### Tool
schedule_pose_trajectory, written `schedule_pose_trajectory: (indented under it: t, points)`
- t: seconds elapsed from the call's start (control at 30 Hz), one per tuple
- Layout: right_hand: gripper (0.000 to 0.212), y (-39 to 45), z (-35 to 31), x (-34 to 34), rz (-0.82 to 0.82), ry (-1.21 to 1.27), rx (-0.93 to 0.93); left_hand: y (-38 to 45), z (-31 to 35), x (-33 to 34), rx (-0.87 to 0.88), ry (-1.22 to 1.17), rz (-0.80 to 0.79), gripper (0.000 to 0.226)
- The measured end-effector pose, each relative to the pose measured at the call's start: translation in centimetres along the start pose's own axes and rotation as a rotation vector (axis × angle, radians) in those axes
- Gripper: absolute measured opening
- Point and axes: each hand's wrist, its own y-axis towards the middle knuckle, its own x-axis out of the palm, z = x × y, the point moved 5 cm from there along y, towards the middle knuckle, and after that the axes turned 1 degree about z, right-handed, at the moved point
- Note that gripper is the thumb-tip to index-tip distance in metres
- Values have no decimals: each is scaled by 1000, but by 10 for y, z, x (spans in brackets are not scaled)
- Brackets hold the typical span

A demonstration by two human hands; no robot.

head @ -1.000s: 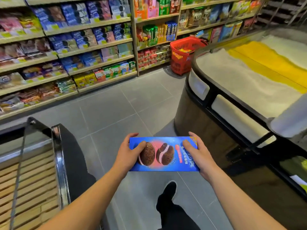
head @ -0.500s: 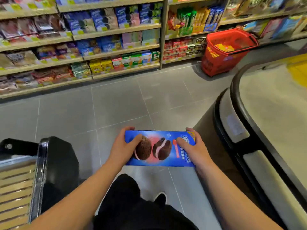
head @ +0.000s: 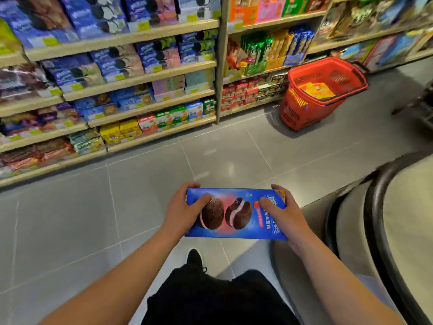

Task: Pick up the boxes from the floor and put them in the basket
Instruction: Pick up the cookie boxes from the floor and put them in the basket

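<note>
I hold a flat blue box (head: 236,214) with pictured chocolate sandwich cakes level in front of me, above the grey floor. My left hand (head: 181,211) grips its left end, thumb on top. My right hand (head: 284,215) grips its right end the same way. The red basket (head: 302,111) stands on the floor at the upper right, beside the shelves, with a yellow and orange package inside it. It is well ahead of the box and to the right.
Shelves (head: 140,78) full of snack packs run along the far side of the aisle. A round dark-rimmed display bin (head: 375,219) bulges in from the right. My black trousers and shoe (head: 194,256) show below the box. Grey tiled floor (head: 70,207) lies between.
I have walked forward and turned left; the red basket is nearer and larger. The display counter on my left has dropped out of sight. Both hands keep the same hold on the box.
</note>
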Motion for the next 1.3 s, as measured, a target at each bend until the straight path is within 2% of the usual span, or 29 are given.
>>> schedule_pose_trajectory:
  t: [0.07,0.17,0.27,0.43,0.77,0.9,1.13,1.3]
  points:
    - [67,29,-21,-6,67,36,0,46,29,9,16,38,-66,54]
    - [52,75,-39,-26,155,120,12,108,70,35,35,93,-154,49]
    - [54,129,-59,-50,207,167,19,168,104,69,70,110,-188,50]
    - [55,233,-106,-99,209,216,-13,264,170,136,107,89,-196,29]
    - [51,409,-222,-218,165,131,-3,414,286,258,22,-3,-185,25]
    - [54,474,-248,-262,199,141,14,482,323,316,37,7,-252,25]
    - [46,602,-312,-344,323,184,57,621,402,430,11,-14,-400,28]
    - [45,667,-349,-402,454,259,74,708,477,508,90,117,-547,25]
